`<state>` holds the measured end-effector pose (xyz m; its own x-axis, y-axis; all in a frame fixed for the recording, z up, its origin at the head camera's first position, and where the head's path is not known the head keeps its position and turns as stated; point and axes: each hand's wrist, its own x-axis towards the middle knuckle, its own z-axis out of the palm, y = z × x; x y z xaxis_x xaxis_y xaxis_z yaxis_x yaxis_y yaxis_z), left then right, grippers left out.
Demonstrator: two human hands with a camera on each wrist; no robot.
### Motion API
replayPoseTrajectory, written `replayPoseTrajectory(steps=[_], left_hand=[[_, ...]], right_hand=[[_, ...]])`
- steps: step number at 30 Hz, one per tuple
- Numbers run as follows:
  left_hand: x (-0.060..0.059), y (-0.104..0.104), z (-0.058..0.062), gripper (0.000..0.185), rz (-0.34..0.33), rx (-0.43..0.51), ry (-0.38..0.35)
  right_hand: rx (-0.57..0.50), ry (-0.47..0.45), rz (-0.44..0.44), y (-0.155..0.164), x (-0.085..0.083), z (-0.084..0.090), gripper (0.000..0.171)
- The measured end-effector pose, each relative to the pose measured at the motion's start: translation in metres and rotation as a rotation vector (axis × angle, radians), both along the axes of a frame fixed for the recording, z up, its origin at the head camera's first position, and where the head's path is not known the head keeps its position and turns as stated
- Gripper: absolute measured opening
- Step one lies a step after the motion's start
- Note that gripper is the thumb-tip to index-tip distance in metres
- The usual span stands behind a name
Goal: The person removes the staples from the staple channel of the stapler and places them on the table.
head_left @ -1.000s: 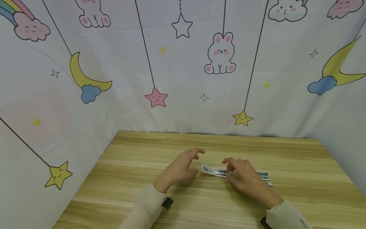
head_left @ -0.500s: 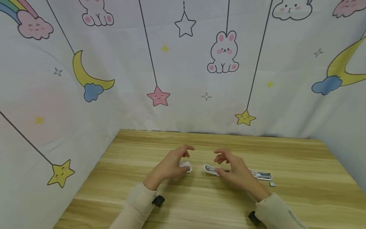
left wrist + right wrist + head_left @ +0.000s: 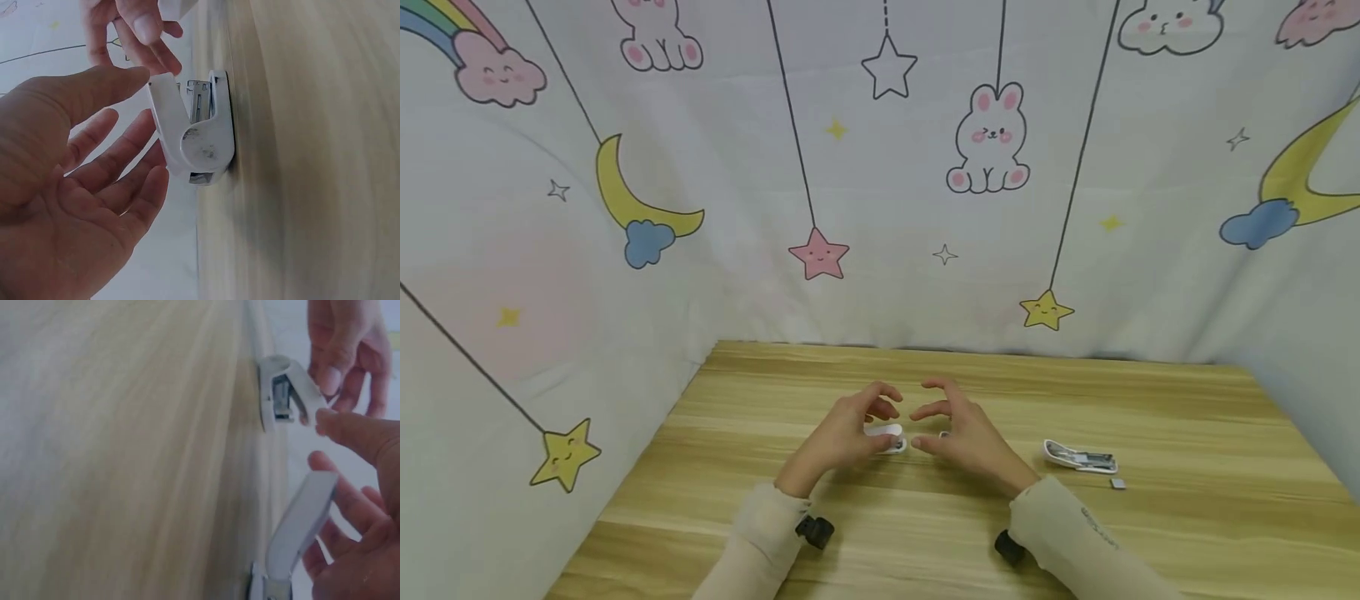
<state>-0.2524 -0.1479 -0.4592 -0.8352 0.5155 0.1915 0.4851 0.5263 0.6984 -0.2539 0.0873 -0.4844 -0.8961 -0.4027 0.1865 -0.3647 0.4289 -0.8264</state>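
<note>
Stapler (image 3: 200, 128), small, white, hinged open

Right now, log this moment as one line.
left hand: open, at small white stapler | right hand: open, opposite it | second stapler: lies opened on table

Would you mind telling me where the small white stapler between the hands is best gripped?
Probably across the flat sides of the white stapler at its rounded hinge end, coming from above. Its base lies flat on the table and the top arm is tilted open, so that arm gives a less steady grip.
</note>
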Motion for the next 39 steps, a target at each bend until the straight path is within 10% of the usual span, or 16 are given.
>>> replayPoseTrajectory(steps=[39], left_hand=[[0.006,-0.034,-0.006,0.045,0.024,0.193,-0.118]], right_hand=[[0.268,0.245,0.068,-0.029,-0.019,-0.004,0.057]])
